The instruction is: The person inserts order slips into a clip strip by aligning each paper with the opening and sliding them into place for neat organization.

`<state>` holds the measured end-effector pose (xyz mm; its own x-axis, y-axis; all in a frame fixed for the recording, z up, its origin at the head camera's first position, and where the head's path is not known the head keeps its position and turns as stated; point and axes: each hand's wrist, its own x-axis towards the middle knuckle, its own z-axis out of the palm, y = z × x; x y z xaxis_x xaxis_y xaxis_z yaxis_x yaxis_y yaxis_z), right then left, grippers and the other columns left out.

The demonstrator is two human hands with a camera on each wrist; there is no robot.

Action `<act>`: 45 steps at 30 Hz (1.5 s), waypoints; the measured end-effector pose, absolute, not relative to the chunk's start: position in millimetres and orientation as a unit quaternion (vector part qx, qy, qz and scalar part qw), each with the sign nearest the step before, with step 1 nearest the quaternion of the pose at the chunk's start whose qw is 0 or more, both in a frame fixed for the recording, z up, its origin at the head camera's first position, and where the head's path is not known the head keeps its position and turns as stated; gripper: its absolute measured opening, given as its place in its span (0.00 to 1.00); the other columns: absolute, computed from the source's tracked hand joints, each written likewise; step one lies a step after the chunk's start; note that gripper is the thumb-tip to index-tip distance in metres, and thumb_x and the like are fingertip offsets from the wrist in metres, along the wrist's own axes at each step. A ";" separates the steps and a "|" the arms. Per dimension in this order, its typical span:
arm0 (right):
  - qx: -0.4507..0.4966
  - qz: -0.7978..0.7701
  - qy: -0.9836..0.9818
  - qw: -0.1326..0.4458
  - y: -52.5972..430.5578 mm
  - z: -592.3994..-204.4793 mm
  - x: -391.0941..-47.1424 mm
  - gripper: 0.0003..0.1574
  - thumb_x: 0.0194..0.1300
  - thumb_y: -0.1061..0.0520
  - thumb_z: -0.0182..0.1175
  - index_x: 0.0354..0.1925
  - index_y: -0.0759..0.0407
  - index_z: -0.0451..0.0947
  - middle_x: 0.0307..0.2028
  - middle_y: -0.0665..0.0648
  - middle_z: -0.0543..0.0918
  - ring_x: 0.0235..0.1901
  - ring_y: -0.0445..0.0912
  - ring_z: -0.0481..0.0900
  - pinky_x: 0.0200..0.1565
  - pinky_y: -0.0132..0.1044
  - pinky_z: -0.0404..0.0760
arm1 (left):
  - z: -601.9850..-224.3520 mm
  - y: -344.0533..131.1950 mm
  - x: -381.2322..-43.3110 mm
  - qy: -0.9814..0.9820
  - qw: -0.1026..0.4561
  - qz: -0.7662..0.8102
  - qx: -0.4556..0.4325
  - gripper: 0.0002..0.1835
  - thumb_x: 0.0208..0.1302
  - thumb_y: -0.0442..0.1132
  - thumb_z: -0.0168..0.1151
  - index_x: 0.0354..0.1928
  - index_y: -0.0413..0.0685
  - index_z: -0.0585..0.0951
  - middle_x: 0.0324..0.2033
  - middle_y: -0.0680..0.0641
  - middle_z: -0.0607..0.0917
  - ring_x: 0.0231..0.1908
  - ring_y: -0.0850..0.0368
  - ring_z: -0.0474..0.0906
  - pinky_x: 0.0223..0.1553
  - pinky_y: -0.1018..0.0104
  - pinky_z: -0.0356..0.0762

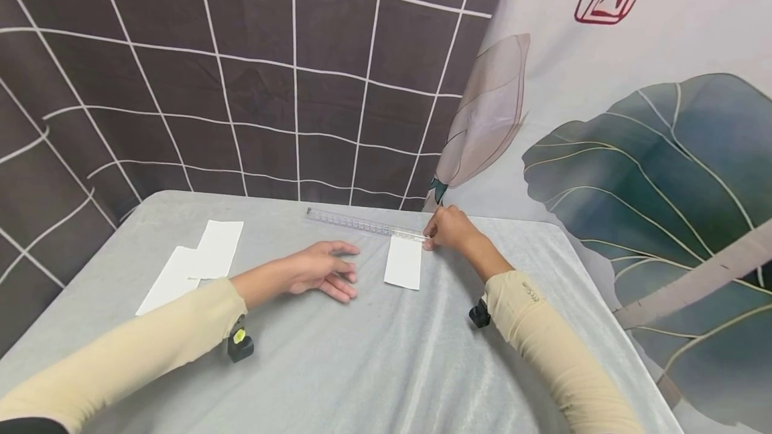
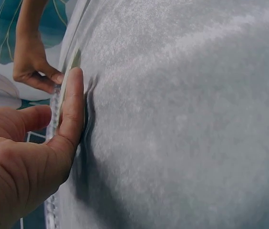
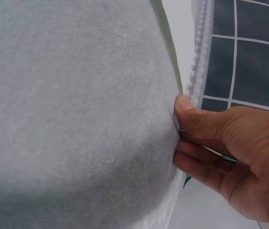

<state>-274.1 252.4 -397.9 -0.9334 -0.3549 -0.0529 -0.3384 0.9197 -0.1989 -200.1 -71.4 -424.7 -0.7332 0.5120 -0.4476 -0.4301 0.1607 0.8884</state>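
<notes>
A clear plastic ruler (image 1: 356, 223) lies across the far part of the table, its right end at the top edge of a white paper card (image 1: 403, 263). My right hand (image 1: 451, 228) pinches that end between thumb and fingers; in the right wrist view the thumb (image 3: 187, 104) sits on the ruler (image 3: 202, 52). To the left of the card my left hand (image 1: 322, 272) is held over the cloth with its fingers spread and nothing in them. In the left wrist view, the left hand's fingers overlap the card's edge.
Two white paper cards (image 1: 220, 250) overlap at the table's left side, near my left forearm. Grey cloth (image 1: 338, 367) covers the table. Behind it hangs a dark gridded curtain (image 1: 259, 99), with a leaf-patterned one (image 1: 663, 173) at the right.
</notes>
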 end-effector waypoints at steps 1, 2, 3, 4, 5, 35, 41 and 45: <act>-0.177 -0.093 0.979 0.043 252.4 -397.6 -274.0 0.20 0.57 0.55 0.89 0.46 0.60 0.97 0.41 0.58 0.98 0.47 0.54 0.94 0.59 0.53 0.91 | -423.8 -73.0 -200.2 0.670 0.363 0.647 0.032 0.33 0.87 0.29 0.53 0.87 0.37 0.60 0.44 0.39 0.85 0.38 0.45 0.96 0.52 0.46 0.97; -0.177 -0.092 0.979 0.043 252.3 -397.1 -273.8 0.20 0.56 0.55 0.89 0.46 0.60 0.97 0.41 0.58 0.98 0.47 0.55 0.94 0.59 0.53 0.91 | -422.7 -74.6 -200.3 0.670 0.362 0.647 0.033 0.33 0.87 0.29 0.53 0.87 0.37 0.59 0.44 0.39 0.85 0.38 0.45 0.96 0.52 0.46 0.97; -0.177 -0.090 0.979 0.043 252.1 -396.7 -273.6 0.20 0.56 0.55 0.89 0.46 0.60 0.97 0.41 0.58 0.98 0.47 0.55 0.94 0.59 0.53 0.91 | -421.8 -75.9 -200.6 0.671 0.362 0.647 0.031 0.33 0.87 0.29 0.53 0.87 0.36 0.59 0.44 0.38 0.86 0.39 0.45 0.96 0.52 0.46 0.97; -0.176 -0.090 0.979 0.044 252.0 -396.2 -273.4 0.20 0.56 0.55 0.89 0.46 0.61 0.97 0.41 0.59 0.98 0.47 0.55 0.94 0.59 0.53 0.91 | -420.8 -77.3 -200.7 0.671 0.361 0.647 0.032 0.33 0.87 0.29 0.52 0.87 0.36 0.58 0.45 0.38 0.86 0.39 0.45 0.96 0.52 0.47 0.97; -0.175 -0.089 0.979 0.045 251.9 -395.8 -273.1 0.21 0.56 0.54 0.89 0.47 0.61 0.97 0.41 0.59 0.98 0.47 0.55 0.94 0.59 0.53 0.91 | -419.5 -78.8 -201.0 0.671 0.361 0.647 0.031 0.33 0.87 0.29 0.52 0.87 0.36 0.58 0.45 0.39 0.86 0.38 0.45 0.95 0.52 0.47 0.97; -0.168 -0.104 0.979 0.049 252.8 -398.4 -275.4 0.19 0.56 0.57 0.89 0.46 0.61 0.97 0.40 0.59 0.98 0.45 0.54 0.93 0.56 0.51 0.92 | -411.5 -120.9 -212.7 0.702 0.326 0.633 0.026 0.35 0.87 0.31 0.53 0.88 0.34 0.56 0.49 0.40 0.87 0.43 0.51 0.94 0.55 0.53 0.97; -0.168 -0.099 0.980 0.049 251.9 -398.1 -274.4 0.20 0.56 0.56 0.89 0.46 0.61 0.97 0.40 0.59 0.98 0.45 0.53 0.93 0.57 0.51 0.92 | -412.3 -129.8 -212.8 0.704 0.306 0.641 0.017 0.34 0.85 0.30 0.54 0.87 0.33 0.58 0.48 0.40 0.88 0.41 0.53 0.94 0.53 0.54 0.97; -0.168 -0.099 0.980 0.049 251.3 -396.8 -273.8 0.20 0.57 0.56 0.89 0.46 0.61 0.97 0.41 0.59 0.98 0.45 0.53 0.94 0.57 0.51 0.92 | -410.6 -136.8 -214.2 0.709 0.294 0.641 0.015 0.34 0.85 0.30 0.54 0.87 0.33 0.58 0.48 0.41 0.88 0.41 0.54 0.94 0.53 0.55 0.97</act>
